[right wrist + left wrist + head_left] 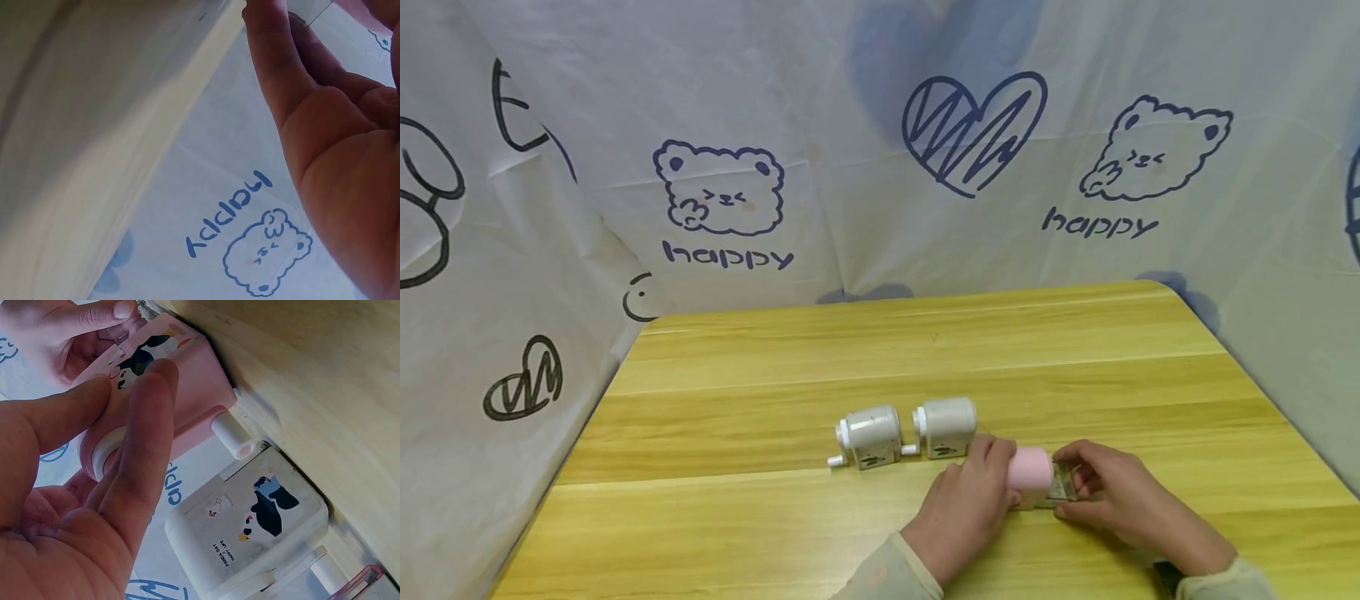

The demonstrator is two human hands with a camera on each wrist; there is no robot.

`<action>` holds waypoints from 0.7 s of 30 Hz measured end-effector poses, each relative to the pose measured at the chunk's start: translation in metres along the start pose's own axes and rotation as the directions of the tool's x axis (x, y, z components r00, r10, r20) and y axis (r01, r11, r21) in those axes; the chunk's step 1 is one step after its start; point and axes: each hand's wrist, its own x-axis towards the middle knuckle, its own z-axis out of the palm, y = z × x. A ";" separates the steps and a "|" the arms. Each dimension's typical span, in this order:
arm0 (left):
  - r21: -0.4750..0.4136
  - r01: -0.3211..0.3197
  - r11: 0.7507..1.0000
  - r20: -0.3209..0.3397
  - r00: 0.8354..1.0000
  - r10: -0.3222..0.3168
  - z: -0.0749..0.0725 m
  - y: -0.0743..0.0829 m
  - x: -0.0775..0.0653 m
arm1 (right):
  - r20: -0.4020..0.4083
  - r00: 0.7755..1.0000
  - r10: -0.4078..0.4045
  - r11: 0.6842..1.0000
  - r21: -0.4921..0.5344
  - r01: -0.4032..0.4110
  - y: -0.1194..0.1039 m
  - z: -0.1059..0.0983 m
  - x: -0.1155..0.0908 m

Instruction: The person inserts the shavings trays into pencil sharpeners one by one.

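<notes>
A pink crank pencil sharpener (pixel 1030 468) with a panda picture lies on its side on the table. My left hand (pixel 962 504) holds its crank end, with thumb and fingers on both sides of the pink body (pixel 203 378) in the left wrist view. At the other end, my right hand (pixel 1123 492) pinches a clear shavings drawer (pixel 1062 485), which sticks out of the sharpener. Just left of my left hand lies a white pencil sharpener (pixel 950 427), and beside it is a second white pencil sharpener (pixel 874 435). My right fingertips are partly cut off in the right wrist view.
The wood-grain table (pixel 737 533) reaches back to a white cloth (pixel 842 167) printed with bears and hearts, which also hangs at both sides. A clear piece with a pink edge (pixel 365 584) shows at the lower corner of the left wrist view.
</notes>
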 end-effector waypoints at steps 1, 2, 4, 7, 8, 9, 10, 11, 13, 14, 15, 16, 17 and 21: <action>0.000 0.000 1.000 0.002 1.000 0.000 0.000 0.000 0.000 | 0.002 1.000 0.000 1.000 0.001 0.000 0.000 0.000 0.000; 0.000 -0.001 1.000 0.003 1.000 0.001 0.000 0.000 0.000 | 0.003 1.000 0.002 1.000 0.000 -0.002 0.000 0.001 0.000; -0.001 -0.004 1.000 0.005 1.000 0.004 0.000 0.000 0.000 | 0.004 1.000 0.007 1.000 -0.001 -0.007 -0.001 0.001 0.000; -0.003 -0.006 1.000 0.008 1.000 0.006 0.001 -0.001 0.000 | 0.008 1.000 0.014 1.000 0.000 -0.014 -0.002 0.002 0.001; -0.006 -0.004 1.000 0.011 1.000 0.004 0.001 -0.001 0.000 | 0.007 1.000 0.013 1.000 -0.002 -0.013 -0.002 0.002 0.001; -0.008 -0.002 1.000 0.014 1.000 0.002 0.001 -0.001 0.000 | 0.007 1.000 0.013 1.000 -0.003 -0.013 -0.002 0.002 0.001; -0.009 0.001 1.000 0.017 1.000 0.000 0.001 -0.001 0.000 | 0.006 1.000 0.009 1.000 -0.003 -0.009 -0.002 0.003 0.001; -0.010 0.003 1.000 0.021 1.000 -0.003 0.000 -0.001 0.000 | 0.004 1.000 0.003 1.000 -0.004 -0.003 -0.002 0.003 0.001; -0.013 0.007 1.000 0.027 1.000 -0.006 0.000 -0.001 0.000 | 0.000 1.000 -0.007 1.000 -0.007 0.007 -0.002 0.003 0.001; -0.013 0.007 1.000 0.029 1.000 -0.007 0.000 -0.001 0.000 | -0.003 1.000 -0.012 1.000 -0.009 0.012 -0.002 0.003 0.002; -0.012 0.006 1.000 0.030 1.000 -0.006 0.000 -0.001 0.000 | -0.003 1.000 -0.014 1.000 -0.009 0.014 -0.002 0.003 0.002; -0.011 0.006 1.000 0.030 1.000 -0.005 0.000 -0.001 0.000 | -0.004 1.000 -0.018 1.000 -0.010 0.018 -0.002 0.003 0.002; -0.009 0.004 1.000 0.029 1.000 -0.004 0.000 -0.001 0.000 | -0.004 1.000 -0.018 1.000 -0.010 0.018 -0.002 0.004 0.002; -0.006 -0.002 1.000 0.022 1.000 0.002 0.000 -0.001 0.000 | -0.002 1.000 -0.013 1.000 -0.012 0.013 -0.003 0.004 0.003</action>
